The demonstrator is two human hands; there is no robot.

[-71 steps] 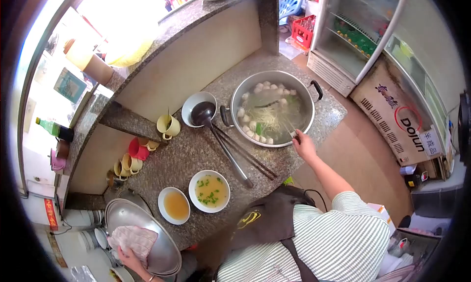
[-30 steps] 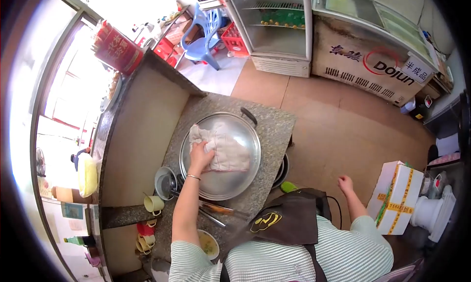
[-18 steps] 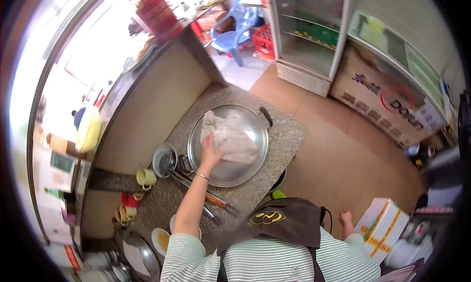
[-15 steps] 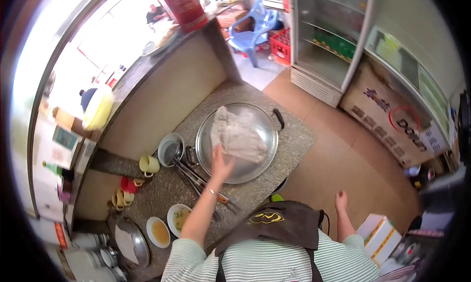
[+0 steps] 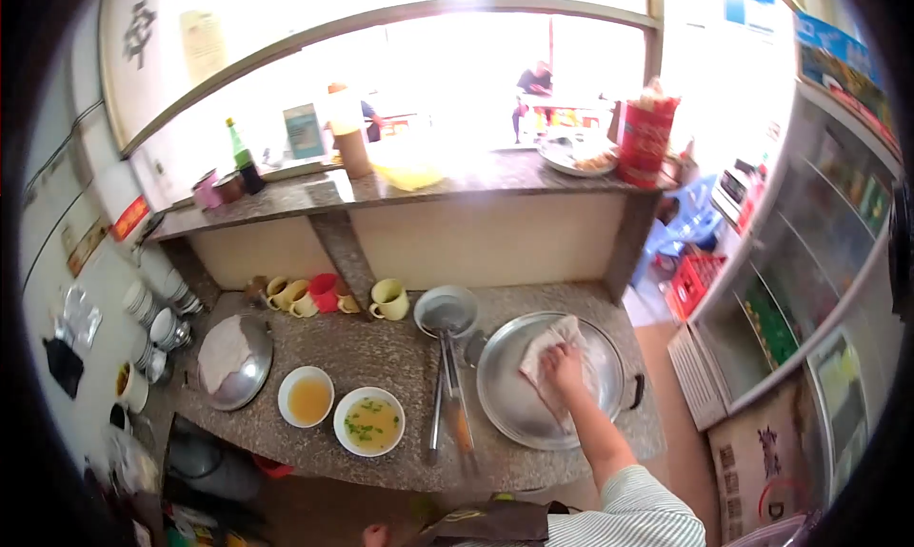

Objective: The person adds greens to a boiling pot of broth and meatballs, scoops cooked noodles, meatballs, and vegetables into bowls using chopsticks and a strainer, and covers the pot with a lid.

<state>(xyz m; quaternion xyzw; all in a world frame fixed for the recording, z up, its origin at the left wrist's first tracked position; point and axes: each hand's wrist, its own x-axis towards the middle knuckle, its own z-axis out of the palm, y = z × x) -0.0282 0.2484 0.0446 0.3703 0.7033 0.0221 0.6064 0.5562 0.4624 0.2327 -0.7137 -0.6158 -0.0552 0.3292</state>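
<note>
A pale cloth (image 5: 550, 342) lies bunched over a large round metal pan (image 5: 500, 395) with dark side handles, at the right of the counter. My right hand (image 5: 564, 364) is closed on the cloth, pressing it against the metal. Its fingertips are partly hidden in the folds. Low at the bottom edge, left of my apron, a small part of my left hand (image 5: 376, 536) shows; its fingers are not clear. Long-handled metal utensils (image 5: 452, 385) lie left of the pan, their heads in a metal bowl (image 5: 447, 299).
A bowl of broth with green bits (image 5: 369, 423) and a bowl of yellowish liquid (image 5: 307, 400) stand left. Beyond are a round metal lid (image 5: 249, 371) with another cloth, and mugs (image 5: 388, 299). The raised ledge (image 5: 495, 178) carries a red bucket (image 5: 647, 138). A glass-door fridge (image 5: 790, 280) stands right.
My view has swung round to face the ledge. My left hand has come off the cloth and dropped low; my right hand now holds the cloth, which is more bunched and shifted across the pan.
</note>
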